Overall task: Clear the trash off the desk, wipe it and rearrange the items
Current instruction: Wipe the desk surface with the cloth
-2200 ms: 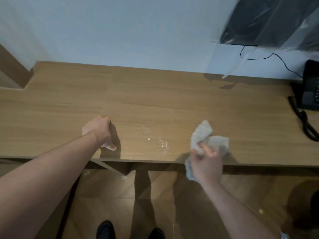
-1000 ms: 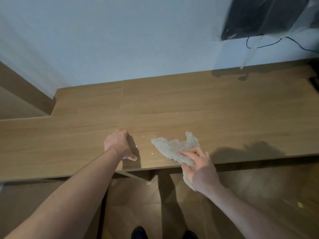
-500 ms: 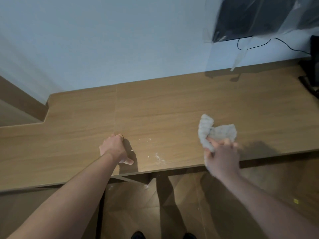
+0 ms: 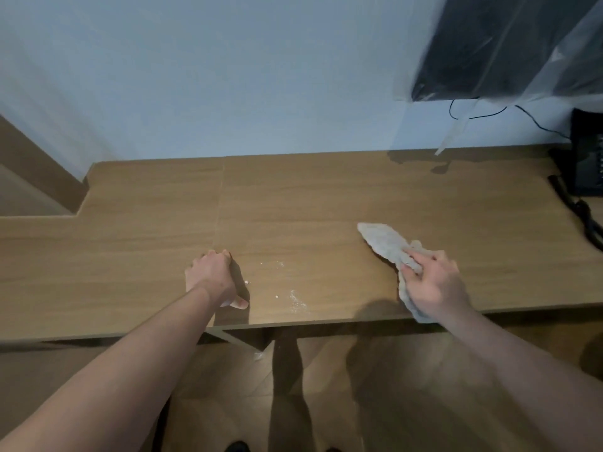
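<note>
The right hand (image 4: 434, 282) grips a grey rag (image 4: 386, 244), fingers curled round its middle; the rag's far end lies flat on the desk (image 4: 326, 197), pointing away and to the left, while its near end hangs over the front edge below the hand. The left hand (image 4: 212, 277) rests on the desk near the front edge, left of centre, fingers curled under so the knuckles face up and the thumb tip pokes out toward the front; whether it holds anything cannot be told. Between the two hands, just right of the left one, white crumbs (image 4: 295, 300) and dust are scattered on the wood. A black phone (image 4: 587, 158) sits at the desk's far right corner, its cord trailing forward. A plastic-wrapped screen (image 4: 496, 44) hangs on the wall above
</note>
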Available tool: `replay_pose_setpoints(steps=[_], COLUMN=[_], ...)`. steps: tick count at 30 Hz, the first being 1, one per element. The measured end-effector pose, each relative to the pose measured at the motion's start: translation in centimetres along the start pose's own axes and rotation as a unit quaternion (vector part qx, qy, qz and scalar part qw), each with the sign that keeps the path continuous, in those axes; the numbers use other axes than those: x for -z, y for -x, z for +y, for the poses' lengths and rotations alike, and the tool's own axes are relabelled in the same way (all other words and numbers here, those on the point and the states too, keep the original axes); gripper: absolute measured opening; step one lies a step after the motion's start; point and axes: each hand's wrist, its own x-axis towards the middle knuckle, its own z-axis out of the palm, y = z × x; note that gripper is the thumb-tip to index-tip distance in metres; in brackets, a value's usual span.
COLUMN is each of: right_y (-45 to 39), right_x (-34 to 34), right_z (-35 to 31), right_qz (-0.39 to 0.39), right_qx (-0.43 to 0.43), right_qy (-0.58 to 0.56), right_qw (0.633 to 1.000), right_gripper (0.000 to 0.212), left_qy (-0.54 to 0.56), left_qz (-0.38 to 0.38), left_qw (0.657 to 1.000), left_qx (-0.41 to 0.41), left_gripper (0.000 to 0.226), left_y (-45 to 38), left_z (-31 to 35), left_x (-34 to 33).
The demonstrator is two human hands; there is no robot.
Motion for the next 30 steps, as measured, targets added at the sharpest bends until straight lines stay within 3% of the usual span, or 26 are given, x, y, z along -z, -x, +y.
replay_pose_setpoints(steps=[2, 7, 13, 17, 20, 22, 25, 27, 30], right_y=[-0.2, 3.9, 8.7, 12.1, 13.8, 14.0, 13.1, 11.1, 8.9], right_x=[-0.9, -6.2, -9.9, -11.5, -11.8, -11.0, -8.6, -6.9, -6.2], right_z=[0.6, -3.4, -9.6, -14.1, -18.1, -18.9, -17.1, -15.1, -12.5], right_qz=[-0.02, 0.046, 0.023, -0.006, -0.08, -0.091, -0.006, 0.033, 0.015], right_qx=[-0.001, -0.01, -0.054, -0.007, -0.018, -0.025, 0.002, -0.048, -0.102], right_qy=[0.025, 0.079, 0.067, 0.04, -0.007, -0.03, -0.036, -0.021, 0.018], right_qw=[0.999, 0.996, 0.996, 0.999, 0.997, 0.995, 0.999, 0.998, 0.994], right_gripper=[0.046, 0.065, 0.075, 0.081, 0.076, 0.068, 0.053, 0.048, 0.046], left_qy=[0.006, 0.006, -0.006, 0.004, 0.028, 0.043, 0.062, 0.08, 0.092], left_qz=[0.002, 0.019, 0.036, 0.069, 0.092, 0.102, 0.126, 0.12, 0.102], left_qw=[1.0, 1.0, 0.997, 0.987, 0.98, 0.981, 0.985, 0.988, 0.99], left_qx=[-0.002, -0.02, -0.068, -0.146, -0.177, -0.162, -0.103, -0.059, -0.018], left_gripper=[0.095, 0.099, 0.105, 0.073, 0.045, 0.03, 0.014, 0.025, 0.043], left_y=[0.1, 0.2, 1.1, 2.6, 3.9, 4.2, 4.4, 4.5, 4.2], left_z=[0.0, -0.6, -2.1, -4.9, -9.2, -13.0, -18.7, -21.5, -24.7], left_x=[-0.1, -0.4, -1.3, -1.9, -2.2, -1.9, -0.2, 0.8, 0.9])
